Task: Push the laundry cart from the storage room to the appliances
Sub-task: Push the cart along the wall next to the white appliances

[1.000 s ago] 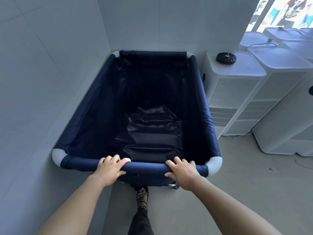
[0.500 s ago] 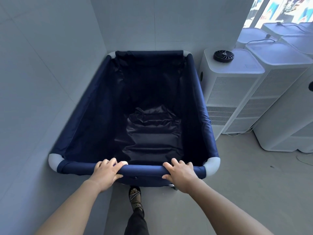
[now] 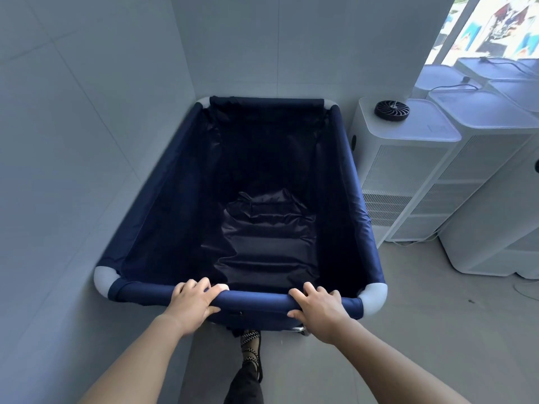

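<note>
**Both hands on the cart rail**

Now gripping the near rail of the navy laundry cart [image 3: 180, 199]: left hand [image 3: 194, 301] wrapped over the padded bar left of centre, fingers curled on top, thumb underneath; right hand [image 3: 319, 306] wrapped over the same bar right of centre, in the same manner. Both clamped on the bar, arms stretched forward. Standing in a corner, with the cart's left side close along the pale wall [image 3: 73, 141] and its far end near the back wall. Nothing inside but the dark, wrinkled liner [image 3: 262, 234] at the bottom. Grey plastic caps at the four rim corners. Just beside the cart's right side, a row of white appliances [image 3: 408, 170] with grilled fronts, the nearest topped by a small black fan [image 3: 392, 110]. Below the rail, one foot in a patterned sandal [image 3: 250, 348] on the grey floor [image 3: 408, 330]. Cart wheels mostly hidden; only a glint of metal under the right end of the near rail.
</note>
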The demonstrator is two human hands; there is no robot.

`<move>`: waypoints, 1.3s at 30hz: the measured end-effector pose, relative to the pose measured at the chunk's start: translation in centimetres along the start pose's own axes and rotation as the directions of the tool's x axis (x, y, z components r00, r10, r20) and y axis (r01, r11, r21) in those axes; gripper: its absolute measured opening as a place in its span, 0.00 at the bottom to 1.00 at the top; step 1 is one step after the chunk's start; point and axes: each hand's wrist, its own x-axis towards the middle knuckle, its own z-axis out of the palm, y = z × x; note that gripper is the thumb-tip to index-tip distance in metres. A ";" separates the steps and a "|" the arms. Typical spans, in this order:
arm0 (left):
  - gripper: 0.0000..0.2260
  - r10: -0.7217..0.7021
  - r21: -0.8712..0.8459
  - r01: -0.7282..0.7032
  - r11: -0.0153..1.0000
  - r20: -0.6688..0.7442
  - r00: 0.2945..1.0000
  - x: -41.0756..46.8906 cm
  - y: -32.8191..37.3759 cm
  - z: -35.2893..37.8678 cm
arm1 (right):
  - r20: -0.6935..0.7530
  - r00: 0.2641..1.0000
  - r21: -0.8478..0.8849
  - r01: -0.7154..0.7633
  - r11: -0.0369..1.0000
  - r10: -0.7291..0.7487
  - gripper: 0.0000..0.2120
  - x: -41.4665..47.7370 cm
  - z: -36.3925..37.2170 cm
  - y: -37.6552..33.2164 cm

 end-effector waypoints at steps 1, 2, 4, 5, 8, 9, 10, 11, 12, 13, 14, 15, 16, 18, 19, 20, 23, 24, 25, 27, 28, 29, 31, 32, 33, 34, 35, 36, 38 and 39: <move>0.19 -0.001 0.003 0.001 1.000 -0.003 1.000 0.0 0.0 0.0 | 0.003 1.000 -0.002 -0.004 1.000 0.004 0.22 0.0 0.0 0.0; 0.19 -0.002 0.001 0.002 1.000 -0.004 1.000 0.0 0.0 -0.1 | 0.007 1.000 -0.004 -0.007 1.000 0.007 0.22 0.0 0.0 -0.1; 0.19 0.001 -0.010 -0.001 1.000 -0.002 1.000 0.0 0.0 0.0 | 0.009 1.000 -0.009 -0.007 1.000 0.007 0.22 0.0 -0.1 -0.1; 0.19 0.004 -0.014 -0.004 1.000 -0.004 1.000 0.0 0.0 0.0 | 0.008 1.000 -0.012 -0.006 1.000 0.007 0.22 0.0 -0.1 -0.1; 0.18 0.003 -0.024 -0.003 1.000 -0.012 1.000 0.1 -0.1 0.0 | 0.000 1.000 -0.008 -0.010 1.000 0.010 0.22 0.1 -0.1 -0.1; 0.18 0.002 -0.025 -0.002 1.000 -0.012 1.000 0.2 -0.2 0.0 | -0.001 1.000 -0.008 -0.010 1.000 0.010 0.22 0.1 -0.2 0.0; 0.18 0.002 -0.023 -0.002 1.000 -0.012 1.000 0.4 -0.2 0.0 | -0.003 1.000 -0.009 -0.009 1.000 0.009 0.22 0.2 -0.2 0.0; 0.18 0.002 -0.018 -0.002 1.000 -0.011 1.000 0.5 -0.2 0.0 | -0.006 1.000 -0.009 -0.008 1.000 0.008 0.22 0.3 -0.2 0.0; 0.19 0.003 -0.013 -0.003 1.000 -0.012 1.000 0.6 -0.2 0.0 | -0.009 1.000 -0.008 -0.007 1.000 0.007 0.22 0.4 -0.2 0.1; 0.19 0.004 -0.011 -0.004 1.000 -0.015 1.000 0.7 -0.2 0.0 | -0.010 1.000 -0.007 -0.006 1.000 0.006 0.22 0.6 -0.2 0.1; 0.19 0.005 -0.013 -0.005 1.000 -0.021 1.000 0.9 -0.2 0.0 | -0.010 1.000 -0.006 -0.007 1.000 0.007 0.22 0.7 -0.3 0.2; 0.19 0.006 -0.015 -0.006 1.000 -0.024 1.000 0.9 -0.3 0.0 | -0.010 1.000 -0.004 -0.008 1.000 0.008 0.22 0.7 -0.3 0.2; 0.19 0.007 -0.017 -0.007 1.000 -0.023 1.000 1.0 -0.4 0.1 | -0.009 1.000 -0.002 -0.008 1.000 0.008 0.22 0.8 -0.3 0.2; 0.19 0.008 -0.011 -0.008 1.000 -0.022 1.000 1.0 -0.5 0.1 | -0.008 1.000 0.001 -0.006 1.000 0.006 0.22 0.8 -0.3 0.3; 0.19 0.006 -0.008 -0.006 1.000 -0.021 1.000 1.0 -0.5 0.2 | -0.005 1.000 0.003 -0.006 1.000 0.006 0.22 0.8 -0.3 0.3; 0.19 0.002 -0.008 -0.003 1.000 -0.019 1.000 1.0 -0.5 0.2 | -0.002 1.000 0.004 -0.006 1.000 0.006 0.22 0.8 -0.3 0.2; 0.19 -0.001 -0.002 0.001 1.000 -0.014 1.000 1.1 -0.4 0.0 | 0.001 1.000 0.012 -0.005 1.000 0.005 0.21 0.9 -0.3 0.3; 0.19 -0.001 0.002 0.002 1.000 -0.012 1.000 1.1 -0.4 0.0 | 0.001 1.000 0.015 -0.002 1.000 0.002 0.21 1.0 -0.3 0.3; 0.19 -0.003 0.003 0.003 1.000 -0.009 1.000 1.1 -0.4 -0.1 | 0.002 1.000 0.017 0.002 1.000 -0.002 0.21 1.0 -0.4 0.4; 0.19 -0.001 -0.007 0.001 1.000 -0.003 1.000 1.1 -0.4 -0.1 | 0.005 1.000 0.015 0.005 1.000 -0.006 0.21 1.0 -0.3 0.4; 0.19 -0.001 -0.010 0.001 1.000 -0.004 1.000 1.1 -0.5 -0.1 | 0.004 1.000 0.014 0.005 1.000 -0.005 0.21 1.0 -0.3 0.3; 0.19 -0.001 -0.006 0.001 1.000 -0.006 1.000 1.2 -0.5 -0.1 | -0.001 1.000 0.013 0.002 1.000 -0.002 0.21 1.1 -0.3 0.3; 0.19 0.002 0.001 -0.002 1.000 -0.004 1.000 1.3 -0.5 -0.2 | -0.011 1.000 0.008 -0.005 1.000 0.005 0.21 1.1 -0.4 0.3; 0.19 0.003 0.000 -0.003 1.000 -0.002 1.000 1.4 -0.5 -0.3 | -0.014 1.000 0.004 -0.007 1.000 0.007 0.22 1.1 -0.4 0.3; 0.19 0.003 -0.002 -0.003 1.000 0.001 1.000 1.4 -0.5 -0.3 | -0.016 1.000 0.001 -0.007 1.000 0.007 0.22 1.1 -0.5 0.3; 0.19 0.004 -0.002 -0.004 1.000 0.002 1.000 1.4 -0.5 -0.4 | -0.017 1.000 -0.001 -0.007 1.000 0.007 0.22 1.1 -0.5 0.3; 0.19 0.004 0.000 -0.004 1.000 0.006 1.000 1.4 -0.5 -0.4 | -0.017 1.000 -0.001 -0.007 1.000 0.007 0.22 1.1 -0.5 0.3; 0.19 0.005 0.004 -0.005 1.000 0.008 1.000 1.4 -0.5 -0.4 | -0.016 1.000 -0.002 -0.006 1.000 0.006 0.22 1.0 -0.6 0.2; 0.19 0.007 0.003 -0.007 1.000 0.010 1.000 1.4 -0.5 -0.4 | -0.017 1.000 -0.001 -0.005 1.000 0.005 0.22 1.0 -0.7 0.2; 0.19 0.007 -0.002 -0.007 1.000 0.010 1.000 1.4 -0.6 -0.4 | -0.018 1.000 0.000 -0.003 1.000 0.003 0.22 1.0 -0.7 0.2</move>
